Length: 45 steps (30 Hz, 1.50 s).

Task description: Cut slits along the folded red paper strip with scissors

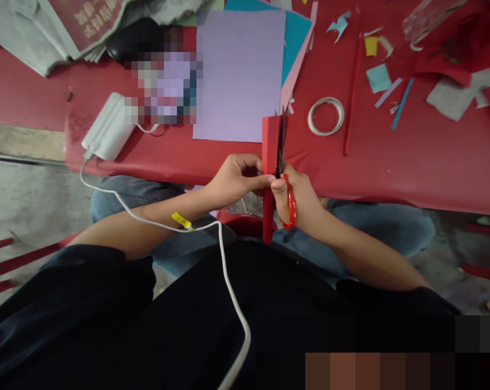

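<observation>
L grip (240, 181) pinches red paper (271, 138) from its L side — R grip (304, 197) wrapped round scissors (281, 149). I see paper btwn both, long axis fore-aft, blades approx. parallel along R edge — across counter (391, 168) edge.

No words legible, two lines of pale lettering on a dark red printed cover (89, 20) at the far left of the tabletop (391, 168), too blurred to read, tiny dark print on a yellow cable tag (181, 220), too small to make out.
</observation>
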Tool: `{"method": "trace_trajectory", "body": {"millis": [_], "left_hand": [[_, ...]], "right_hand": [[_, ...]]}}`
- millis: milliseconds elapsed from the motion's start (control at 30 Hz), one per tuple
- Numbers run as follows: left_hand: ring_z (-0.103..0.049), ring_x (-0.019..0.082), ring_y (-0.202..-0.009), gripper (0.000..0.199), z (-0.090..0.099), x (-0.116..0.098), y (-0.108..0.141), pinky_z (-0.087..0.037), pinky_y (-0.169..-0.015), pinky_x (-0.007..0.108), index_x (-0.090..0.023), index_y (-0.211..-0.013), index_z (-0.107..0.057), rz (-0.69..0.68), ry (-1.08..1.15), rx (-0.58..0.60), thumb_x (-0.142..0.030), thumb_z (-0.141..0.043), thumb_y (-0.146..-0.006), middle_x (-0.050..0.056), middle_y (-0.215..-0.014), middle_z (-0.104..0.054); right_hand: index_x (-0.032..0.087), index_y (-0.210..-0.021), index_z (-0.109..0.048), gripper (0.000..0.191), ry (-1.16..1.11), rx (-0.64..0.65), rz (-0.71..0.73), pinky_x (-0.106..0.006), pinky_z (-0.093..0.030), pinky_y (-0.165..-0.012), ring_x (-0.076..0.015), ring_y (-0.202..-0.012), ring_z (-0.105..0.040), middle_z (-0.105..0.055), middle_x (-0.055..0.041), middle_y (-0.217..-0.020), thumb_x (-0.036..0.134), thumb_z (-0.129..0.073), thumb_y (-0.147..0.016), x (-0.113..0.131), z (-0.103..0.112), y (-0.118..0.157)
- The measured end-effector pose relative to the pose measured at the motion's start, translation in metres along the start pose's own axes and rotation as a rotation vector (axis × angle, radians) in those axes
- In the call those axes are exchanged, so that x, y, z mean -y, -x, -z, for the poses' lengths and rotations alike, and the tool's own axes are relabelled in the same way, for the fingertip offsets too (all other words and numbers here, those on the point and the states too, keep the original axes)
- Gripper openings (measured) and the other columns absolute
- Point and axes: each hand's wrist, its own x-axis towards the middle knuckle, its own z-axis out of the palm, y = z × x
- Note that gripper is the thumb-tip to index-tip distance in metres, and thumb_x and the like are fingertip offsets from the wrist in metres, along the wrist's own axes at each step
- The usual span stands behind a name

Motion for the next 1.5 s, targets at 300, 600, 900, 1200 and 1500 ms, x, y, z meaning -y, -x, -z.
{"method": "trace_trajectory", "body": {"millis": [300,600,900,1200,1500], "left_hand": [[-0.074,0.014,-0.071,0.048,0.0,0.002,-0.002,-0.064,-0.068,0.027,-0.015,-0.084,-0.075,0.026,0.022,-0.038,-0.05,-0.106,-0.073,0.002,-0.078,-0.076],[-0.078,0.015,-0.073,0.046,0.001,0.004,-0.004,-0.067,-0.07,0.028,-0.016,-0.084,-0.074,0.03,0.022,-0.046,-0.05,-0.103,-0.078,0.003,-0.081,-0.079],[-0.076,0.013,-0.074,0.053,0.0,0.002,-0.008,-0.062,-0.068,0.025,-0.014,-0.081,-0.072,0.049,0.035,-0.077,-0.054,-0.106,-0.071,0.003,-0.079,-0.078],[-0.079,0.016,-0.083,0.048,0.005,0.009,-0.011,-0.065,-0.077,0.028,-0.015,-0.091,-0.075,0.054,0.079,-0.094,-0.053,-0.102,-0.079,0.004,-0.091,-0.081],[-0.065,0.011,-0.065,0.036,0.01,0.002,-0.016,-0.052,-0.061,0.024,-0.02,-0.091,-0.07,0.079,0.246,-0.158,-0.045,-0.095,-0.085,-0.001,-0.076,-0.069]], "right_hand": [[0.017,-0.128,-0.069,0.093,0.117,-0.028,-0.029,-0.044,-0.05,-0.072,-0.0346,-0.082,-0.073,-0.076,-0.0142,-0.093,0.095,-0.023,-0.105,-0.008,-0.003,-0.004],[0.017,-0.128,-0.071,0.096,0.2,-0.071,-0.075,-0.042,-0.046,-0.067,-0.0325,-0.075,-0.07,-0.077,-0.015,-0.091,0.094,-0.019,-0.104,-0.006,-0.004,-0.004],[0.019,-0.116,-0.073,0.095,0.205,-0.094,-0.077,-0.041,-0.045,-0.066,-0.0304,-0.071,-0.068,-0.075,-0.0125,-0.083,0.096,-0.019,-0.103,-0.008,-0.005,-0.011],[0.021,-0.11,-0.071,0.086,0.078,-0.121,-0.017,-0.042,-0.051,-0.071,-0.0322,-0.082,-0.076,-0.077,-0.0117,-0.089,0.099,-0.035,-0.1,-0.019,-0.004,-0.019],[0.021,-0.093,-0.071,0.12,-0.543,0.265,-0.365,-0.036,-0.049,-0.057,-0.0165,-0.055,-0.071,-0.072,-0.0064,-0.064,0.097,0.021,-0.088,-0.052,0.028,-0.06]]}}
